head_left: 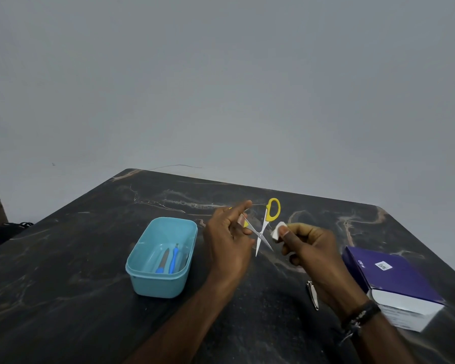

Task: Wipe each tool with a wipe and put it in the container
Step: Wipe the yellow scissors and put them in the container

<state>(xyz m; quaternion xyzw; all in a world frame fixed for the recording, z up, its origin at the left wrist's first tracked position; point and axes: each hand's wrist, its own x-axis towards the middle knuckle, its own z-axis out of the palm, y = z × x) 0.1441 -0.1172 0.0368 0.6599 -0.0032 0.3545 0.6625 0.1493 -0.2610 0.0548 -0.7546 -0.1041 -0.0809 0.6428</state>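
**Scissors held open above worktop, wipe alongside**

I note the left hand (pixel 227 232) closed on one handle of the yellow scissors (pixel 263 227), blades spread. Right hand (pixel 309 248) pinches a white wipe (pixel 278 230) just beside them. The container (pixel 160 258), left on the worktop (pixel 76 271), holds blue-handled tools (pixel 172 258).

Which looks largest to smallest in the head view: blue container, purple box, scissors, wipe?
1. Purple box, though it sits nearer the camera than the container.
2. Blue container.
3. Scissors.
4. Wipe.
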